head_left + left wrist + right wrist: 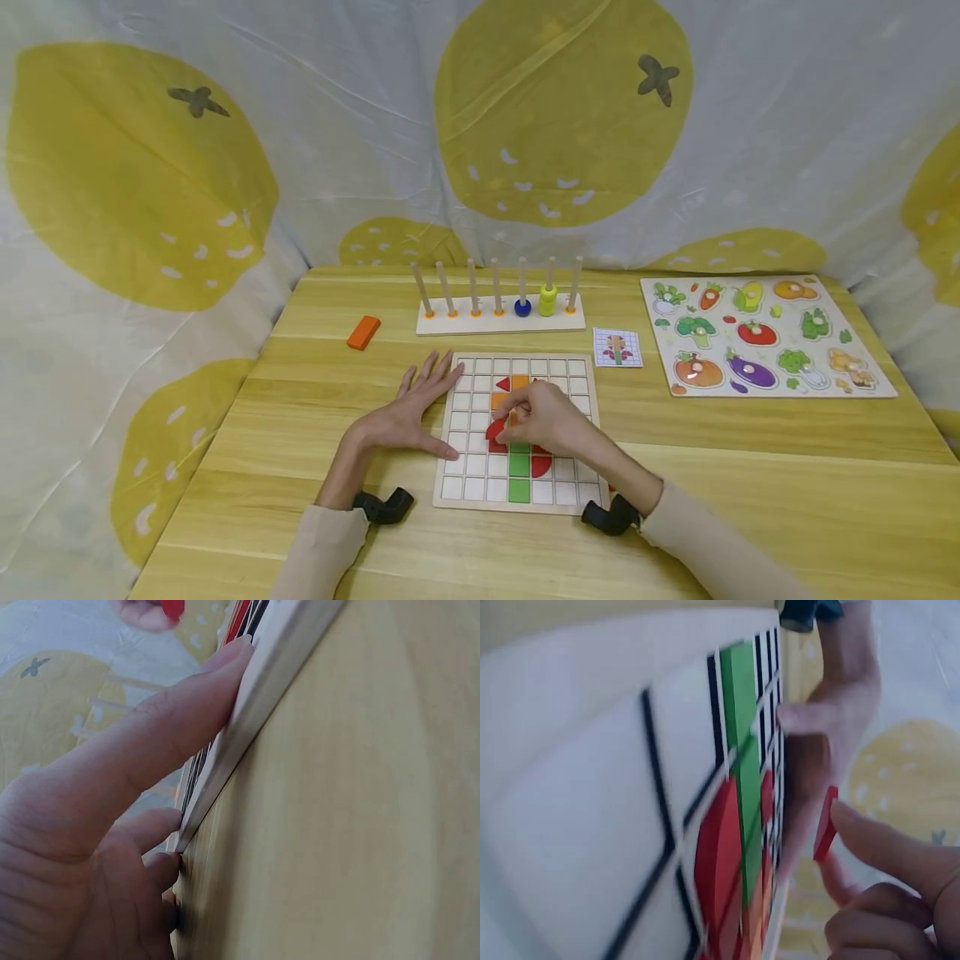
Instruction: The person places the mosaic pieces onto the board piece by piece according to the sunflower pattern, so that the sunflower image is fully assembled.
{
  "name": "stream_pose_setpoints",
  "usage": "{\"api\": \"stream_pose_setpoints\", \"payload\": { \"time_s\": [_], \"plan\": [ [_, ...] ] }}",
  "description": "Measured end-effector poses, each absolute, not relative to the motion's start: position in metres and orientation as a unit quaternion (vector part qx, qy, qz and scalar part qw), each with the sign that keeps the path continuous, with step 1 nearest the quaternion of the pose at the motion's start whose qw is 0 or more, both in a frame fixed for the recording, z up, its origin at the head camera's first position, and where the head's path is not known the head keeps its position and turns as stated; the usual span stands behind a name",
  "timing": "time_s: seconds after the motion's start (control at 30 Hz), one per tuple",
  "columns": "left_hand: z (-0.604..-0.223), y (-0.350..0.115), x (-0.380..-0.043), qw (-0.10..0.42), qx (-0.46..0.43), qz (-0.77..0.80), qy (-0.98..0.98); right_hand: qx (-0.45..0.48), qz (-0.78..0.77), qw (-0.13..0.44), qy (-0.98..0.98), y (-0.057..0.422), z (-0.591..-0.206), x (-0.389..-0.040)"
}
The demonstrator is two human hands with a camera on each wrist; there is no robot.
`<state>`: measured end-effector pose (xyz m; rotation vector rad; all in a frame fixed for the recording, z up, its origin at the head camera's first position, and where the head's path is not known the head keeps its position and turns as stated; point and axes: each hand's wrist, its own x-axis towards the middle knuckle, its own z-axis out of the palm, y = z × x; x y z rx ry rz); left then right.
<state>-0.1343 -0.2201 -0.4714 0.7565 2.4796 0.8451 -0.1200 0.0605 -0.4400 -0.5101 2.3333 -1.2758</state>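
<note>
A wooden grid board with white squares lies in front of me. Green tiles form a column on it, with a rounded red tile beside them and orange tiles and a red triangle farther up. My left hand spreads along the board's left side, thumb resting on the edge. Over the board's middle, my right hand pinches a red tile between thumb and finger, above the surface. That hand hides several squares behind it in the head view.
Behind the board stands a peg rack with blue and yellow beads. An orange block lies left of it. A pattern card sits to the right, near a vegetable puzzle. A lemon-print cloth hangs behind the table.
</note>
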Motion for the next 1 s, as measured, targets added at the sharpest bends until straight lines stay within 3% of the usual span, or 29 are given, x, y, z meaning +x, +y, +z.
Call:
{"api": "stream_pose_setpoints", "payload": {
  "time_s": [0.3,1.0],
  "plan": [
    [-0.473,-0.218,-0.135,0.203,0.278,0.313,0.885,-0.17,-0.393,0.195,0.882,0.029,-0.45,-0.114],
    [-0.472,-0.219,-0.135,0.206,0.274,0.315,0.885,-0.181,-0.412,0.172,0.876,0.028,-0.455,-0.11]
  ]
}}
